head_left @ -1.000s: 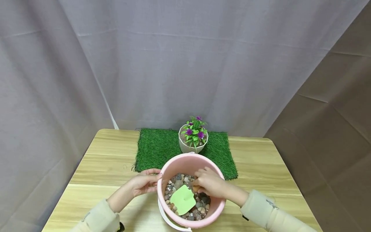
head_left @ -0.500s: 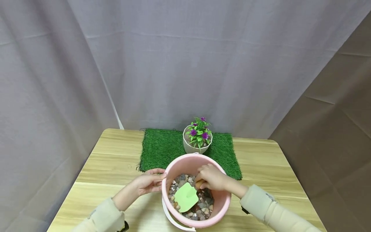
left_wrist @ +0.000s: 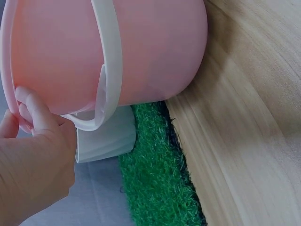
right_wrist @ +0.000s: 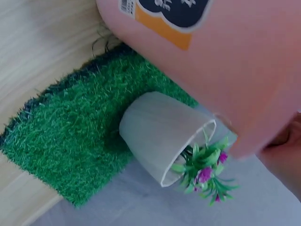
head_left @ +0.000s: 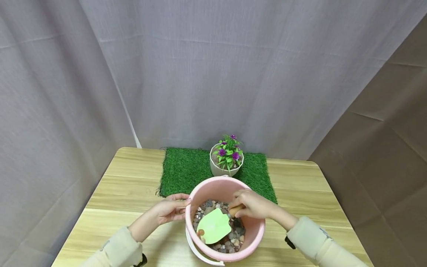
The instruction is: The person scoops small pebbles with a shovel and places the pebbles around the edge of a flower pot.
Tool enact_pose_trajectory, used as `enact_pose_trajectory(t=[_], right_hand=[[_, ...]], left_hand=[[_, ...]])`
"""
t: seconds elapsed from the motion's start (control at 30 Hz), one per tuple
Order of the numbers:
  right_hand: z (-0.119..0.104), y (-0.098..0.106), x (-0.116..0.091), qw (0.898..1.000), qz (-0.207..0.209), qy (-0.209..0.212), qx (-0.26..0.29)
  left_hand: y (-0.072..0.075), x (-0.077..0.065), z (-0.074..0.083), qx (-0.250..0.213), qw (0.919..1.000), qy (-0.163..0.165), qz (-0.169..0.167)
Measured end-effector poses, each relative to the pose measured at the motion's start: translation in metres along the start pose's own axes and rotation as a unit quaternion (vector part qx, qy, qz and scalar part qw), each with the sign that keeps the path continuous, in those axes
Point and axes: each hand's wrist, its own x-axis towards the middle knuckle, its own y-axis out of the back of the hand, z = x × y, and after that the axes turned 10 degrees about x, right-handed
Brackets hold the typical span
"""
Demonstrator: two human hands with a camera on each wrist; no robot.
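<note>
A pink bucket point(head_left: 259, 241) stands at the front of the table, with pebbles point(head_left: 237, 241) of mixed colours in the bottom. My left hand point(head_left: 171, 209) pinches its left rim, the thumb on the edge and the fingers against the outer wall, as the left wrist view also shows in my hand point(left_wrist: 37, 160). Inside the bucket, my right hand point(head_left: 251, 204) grips the wooden handle of a small shovel. The shovel's light green blade point(head_left: 213, 227) lies among the pebbles, tilted, with a brown pebble near its left edge. In the right wrist view the bucket wall hides most of that hand.
Behind the bucket, a white flowerpot point(head_left: 221, 171) with purple flowers point(head_left: 229, 152) stands on a green artificial grass mat point(head_left: 183, 168). The bucket's white handle point(head_left: 200, 256) hangs down at the front left. A wooden table point(head_left: 126, 185) lies below, and grey curtains point(head_left: 200, 81) rise behind it.
My right hand has drawn slightly back to the right and up with the shovel, and its blade has shifted and tilted in the pebbles. My left hand stays on the rim.
</note>
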Motion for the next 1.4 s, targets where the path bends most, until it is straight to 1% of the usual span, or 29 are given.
enact_pose_trajectory(t=[0.1, 0.2, 0.27, 0.37, 0.47, 0.7, 0.87, 1.07, 1.27, 1.4], right_hand=[[0.001, 0.005, -0.003, 0.999, 0.004, 0.004, 0.032], [0.001, 0.01, -0.006, 0.999, 0.008, 0.001, 0.049], [0.001, 0.013, -0.007, 0.998, 0.015, -0.001, 0.053], [0.002, 0.019, -0.009, 0.998, 0.034, 0.005, 0.049], [0.004, 0.027, -0.012, 0.997, 0.053, 0.001, 0.049], [0.011, 0.046, -0.018, 0.993, 0.084, -0.041, 0.076], [0.016, 0.055, -0.023, 0.988, 0.099, -0.067, 0.103], [0.021, 0.061, -0.028, 0.985, 0.108, -0.091, 0.102], [0.027, 0.067, -0.033, 0.981, 0.116, -0.103, 0.114], [0.032, 0.069, -0.038, 0.978, 0.131, -0.105, 0.12]], left_hand=[[0.0, 0.0, 0.0, 0.0, 1.0, -0.002, 0.001], [0.001, 0.0, 0.0, -0.001, 1.0, -0.004, 0.001], [0.0, 0.001, 0.0, -0.003, 1.0, -0.003, 0.002], [0.0, 0.001, 0.0, -0.002, 1.0, -0.003, 0.0], [0.0, 0.001, 0.0, -0.001, 1.0, -0.005, -0.001], [-0.001, 0.0, 0.001, -0.008, 1.0, 0.0, 0.001], [-0.001, -0.001, 0.001, -0.008, 1.0, -0.001, 0.001], [-0.002, -0.002, 0.001, -0.004, 1.0, -0.003, 0.002], [-0.001, 0.0, 0.0, -0.01, 1.0, 0.0, 0.001], [0.0, 0.0, 0.0, -0.011, 0.9999, -0.001, 0.0]])
